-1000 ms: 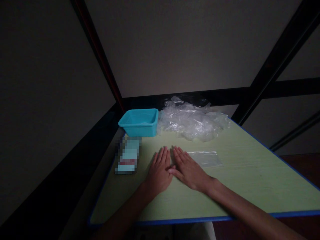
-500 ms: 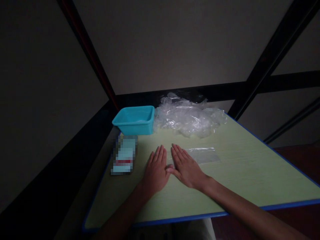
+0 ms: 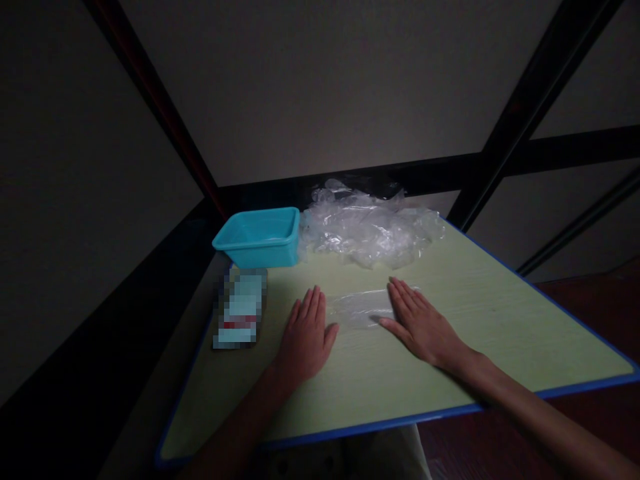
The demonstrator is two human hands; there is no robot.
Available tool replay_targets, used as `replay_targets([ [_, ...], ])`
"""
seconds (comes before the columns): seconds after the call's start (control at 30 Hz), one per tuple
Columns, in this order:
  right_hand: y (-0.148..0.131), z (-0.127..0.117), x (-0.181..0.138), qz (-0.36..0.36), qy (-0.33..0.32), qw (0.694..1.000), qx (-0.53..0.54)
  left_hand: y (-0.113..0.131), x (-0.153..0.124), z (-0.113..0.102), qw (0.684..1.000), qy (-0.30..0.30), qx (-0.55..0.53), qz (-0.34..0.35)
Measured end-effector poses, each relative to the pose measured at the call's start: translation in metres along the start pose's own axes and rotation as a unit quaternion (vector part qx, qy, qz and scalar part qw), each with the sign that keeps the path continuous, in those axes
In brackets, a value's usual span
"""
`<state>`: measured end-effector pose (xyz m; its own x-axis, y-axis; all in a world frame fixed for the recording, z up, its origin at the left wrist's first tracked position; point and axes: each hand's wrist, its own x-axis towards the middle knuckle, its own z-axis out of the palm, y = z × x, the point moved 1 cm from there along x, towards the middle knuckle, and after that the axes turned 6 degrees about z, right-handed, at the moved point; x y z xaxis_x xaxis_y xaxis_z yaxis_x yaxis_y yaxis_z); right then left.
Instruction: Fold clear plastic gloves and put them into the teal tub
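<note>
Head: right hand (image 3: 425, 327) on plastic bag (image 3: 357, 308)

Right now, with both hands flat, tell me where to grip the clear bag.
Probably pinch the clear bag at its bare left end, coming in beside the left hand. It lies flat and thin, and the right hand rests on its right end.

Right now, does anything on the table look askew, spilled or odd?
Nothing is spilled or broken. Only the crumpled plastic heap at the far edge of the table, beside the teal tub, looks untidy. The flat clear bag lies smooth between left hand and right hand.
</note>
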<state>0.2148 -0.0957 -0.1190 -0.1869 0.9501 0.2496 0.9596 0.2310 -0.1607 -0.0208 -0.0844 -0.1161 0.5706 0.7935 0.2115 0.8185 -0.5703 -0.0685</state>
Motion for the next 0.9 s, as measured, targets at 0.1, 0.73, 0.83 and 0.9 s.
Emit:
replay_targets([
  [0.1,0.018,-0.005,-0.006,0.030,-0.012,0.999,-0.019,0.000,0.000,-0.001,1.000,-0.006,0.001,0.002],
  [0.73,0.064,-0.027,-0.007,0.047,0.004,0.996,0.072,-0.040,0.006,-0.023,0.993,-0.102,-0.024,0.055],
  [0.83,0.051,-0.045,0.011,0.024,-0.042,0.991,0.122,-0.051,0.011,-0.036,0.989,-0.126,-0.064,0.036],
  [0.9,0.037,-0.055,0.027,-0.007,-0.074,0.984,0.161,-0.054,0.017,-0.044,0.988,-0.120,-0.097,0.018],
])
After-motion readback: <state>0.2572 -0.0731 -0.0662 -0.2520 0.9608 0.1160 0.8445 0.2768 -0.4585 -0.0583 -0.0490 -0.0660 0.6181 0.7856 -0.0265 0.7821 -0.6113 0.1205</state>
